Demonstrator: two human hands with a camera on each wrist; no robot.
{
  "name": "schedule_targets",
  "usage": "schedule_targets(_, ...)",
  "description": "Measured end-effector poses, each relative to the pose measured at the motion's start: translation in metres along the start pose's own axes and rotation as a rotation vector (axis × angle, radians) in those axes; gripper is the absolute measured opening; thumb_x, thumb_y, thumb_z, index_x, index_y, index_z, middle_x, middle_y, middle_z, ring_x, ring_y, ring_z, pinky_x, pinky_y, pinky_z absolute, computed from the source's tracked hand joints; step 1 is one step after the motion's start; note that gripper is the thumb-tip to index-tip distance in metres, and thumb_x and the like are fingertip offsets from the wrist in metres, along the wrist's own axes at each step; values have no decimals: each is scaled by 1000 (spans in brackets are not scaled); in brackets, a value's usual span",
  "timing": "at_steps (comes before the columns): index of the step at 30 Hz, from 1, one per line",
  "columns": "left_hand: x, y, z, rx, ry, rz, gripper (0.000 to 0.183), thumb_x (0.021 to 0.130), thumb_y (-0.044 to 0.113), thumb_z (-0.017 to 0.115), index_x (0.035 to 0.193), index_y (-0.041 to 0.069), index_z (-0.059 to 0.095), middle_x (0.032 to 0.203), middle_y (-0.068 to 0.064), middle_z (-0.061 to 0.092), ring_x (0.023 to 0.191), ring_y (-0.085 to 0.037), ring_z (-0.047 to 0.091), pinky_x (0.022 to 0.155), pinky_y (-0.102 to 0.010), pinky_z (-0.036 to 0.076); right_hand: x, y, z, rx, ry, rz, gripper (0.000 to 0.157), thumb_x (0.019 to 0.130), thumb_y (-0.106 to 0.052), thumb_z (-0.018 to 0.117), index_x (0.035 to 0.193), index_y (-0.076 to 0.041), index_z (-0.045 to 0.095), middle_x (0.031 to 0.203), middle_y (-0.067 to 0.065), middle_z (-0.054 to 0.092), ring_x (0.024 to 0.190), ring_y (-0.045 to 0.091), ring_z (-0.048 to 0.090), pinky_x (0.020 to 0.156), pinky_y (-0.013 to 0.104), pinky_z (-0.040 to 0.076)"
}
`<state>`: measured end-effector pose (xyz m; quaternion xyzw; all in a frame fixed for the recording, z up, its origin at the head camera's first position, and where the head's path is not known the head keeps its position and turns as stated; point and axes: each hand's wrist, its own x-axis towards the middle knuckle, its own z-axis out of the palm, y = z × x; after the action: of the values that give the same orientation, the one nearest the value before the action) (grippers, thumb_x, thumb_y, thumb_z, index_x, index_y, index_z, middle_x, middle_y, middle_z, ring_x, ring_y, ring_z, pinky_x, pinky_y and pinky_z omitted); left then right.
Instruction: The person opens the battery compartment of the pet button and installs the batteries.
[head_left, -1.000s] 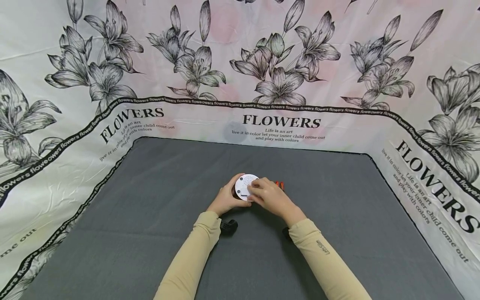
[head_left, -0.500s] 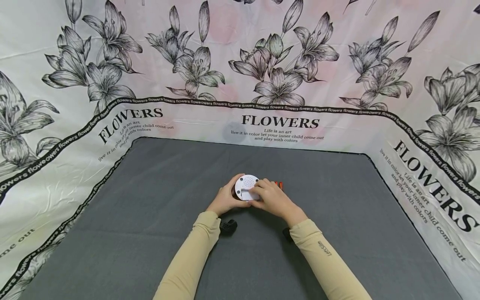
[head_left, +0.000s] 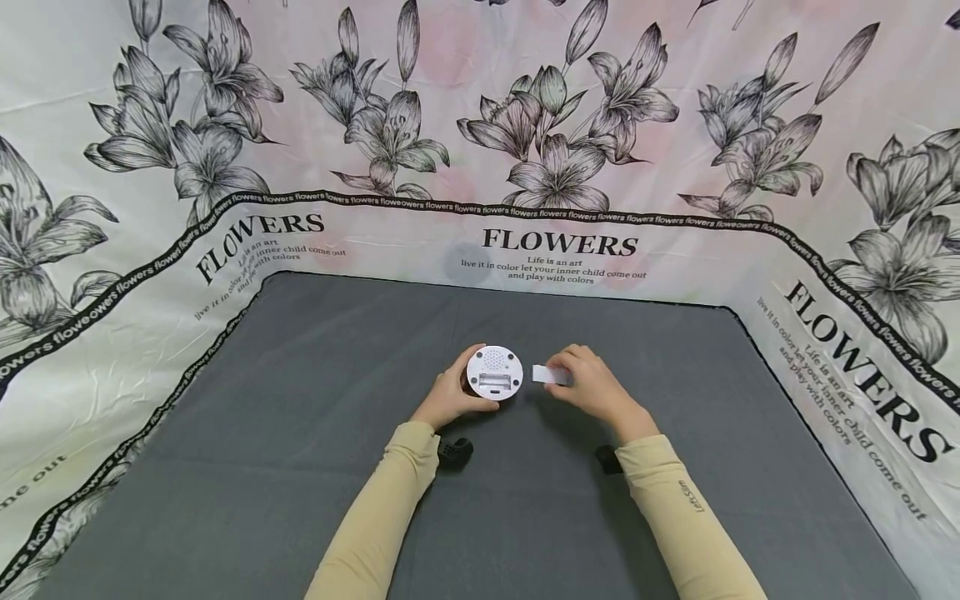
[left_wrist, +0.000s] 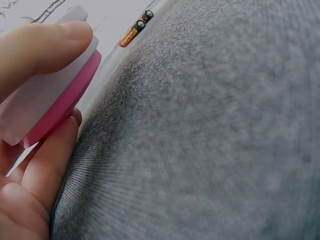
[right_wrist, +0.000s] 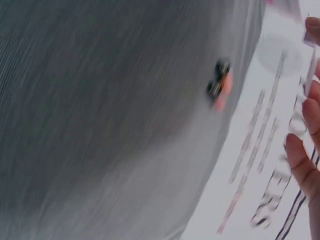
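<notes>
In the head view my left hand (head_left: 452, 393) grips a round white device (head_left: 495, 360) by its left side. Its underside faces up, with small holes, dark feet and an uncovered battery compartment (head_left: 495, 381). The left wrist view shows a pink band (left_wrist: 75, 90) along its white body, thumb on one side and fingers on the other. To its right, apart from it, my right hand (head_left: 594, 387) pinches a white battery cover (head_left: 546, 374). Two batteries (left_wrist: 136, 31) lie on the cloth in the left wrist view; my right hand hides them in the head view.
A grey cloth (head_left: 360, 358) covers the table. White flower-printed fabric (head_left: 555, 262) rises at the back and both sides. In the right wrist view the batteries (right_wrist: 220, 86) are blurred.
My right hand has taken the cover off the device and moved right with it, baring the compartment. The red batteries seen beyond my hand earlier are now hidden. My left hand stays put.
</notes>
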<state>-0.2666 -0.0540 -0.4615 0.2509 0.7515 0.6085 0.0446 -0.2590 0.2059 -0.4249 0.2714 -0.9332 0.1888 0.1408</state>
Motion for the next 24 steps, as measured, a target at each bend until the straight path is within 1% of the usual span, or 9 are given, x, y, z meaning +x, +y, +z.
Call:
schedule_targets(2, 2, -9, 0, 8, 11, -13, 96, 65, 3, 84, 144, 16, 31, 129, -10, 49, 109, -19, 52, 89, -33, 41, -8, 11, -3, 22, -24, 66, 26, 75, -15, 78, 96, -5, 66, 91, 5, 55, 83, 23, 47, 72, 40, 39)
schedule_targets(5, 6, -24, 1, 28, 28, -27, 99, 64, 8, 86, 144, 25, 30, 131, -4, 48, 110, -15, 50, 90, -33, 40, -18, 26, -5, 44, -63, 142, 27, 76, -12, 77, 97, -2, 66, 92, 6, 54, 85, 25, 47, 75, 42, 40)
schedule_targets(7, 8, -33, 2, 38, 42, -36, 99, 63, 10, 87, 142, 32, 31, 131, 1, 47, 110, -12, 50, 91, -33, 40, -23, 32, -5, 35, -88, 175, 26, 76, -11, 76, 97, 0, 65, 91, 7, 54, 85, 26, 47, 76, 43, 41)
schedule_targets(9, 9, -34, 2, 44, 44, -36, 99, 63, 12, 87, 142, 33, 31, 131, 2, 47, 111, -11, 50, 91, -33, 40, -26, 36, -6, 21, -115, 194, 25, 75, -10, 76, 96, 1, 65, 90, 8, 54, 85, 27, 48, 76, 43, 41)
schedule_targets(11, 9, -35, 2, 50, 44, -21, 99, 64, 14, 87, 143, 33, 31, 131, 1, 47, 111, -12, 50, 91, -34, 40, -29, 39, -8, -1, -147, 207, 25, 75, -10, 75, 95, 2, 65, 90, 9, 54, 84, 28, 48, 75, 44, 41)
schedule_targets(14, 9, -34, 2, 47, 43, -22, 99, 63, 16, 87, 143, 33, 31, 130, 1, 47, 110, -12, 50, 91, -33, 40, -31, 41, -10, -15, -192, 232, 23, 75, -9, 74, 93, 1, 65, 90, 9, 54, 83, 27, 48, 73, 44, 41)
schedule_targets(16, 9, -33, 2, 42, 42, -19, 100, 63, 16, 88, 144, 29, 31, 129, 1, 48, 110, -12, 50, 91, -33, 40, -32, 42, -10, -16, -214, 245, 22, 75, -9, 73, 93, 1, 65, 91, 10, 55, 83, 27, 47, 73, 43, 41)
schedule_targets(21, 9, -33, 2, 22, 42, -26, 101, 63, 12, 87, 145, 20, 30, 128, 1, 48, 109, -12, 51, 90, -33, 41, -32, 42, -9, 26, -235, 256, 20, 76, -8, 73, 91, 2, 65, 91, 11, 55, 81, 26, 49, 72, 42, 41)
schedule_targets(24, 9, -33, 2, 25, 41, -29, 101, 63, 12, 87, 146, 20, 29, 128, 1, 48, 109, -11, 51, 90, -33, 41, -32, 41, -9, 54, -242, 255, 19, 77, -6, 73, 90, 3, 65, 89, 12, 56, 79, 25, 51, 71, 42, 42)
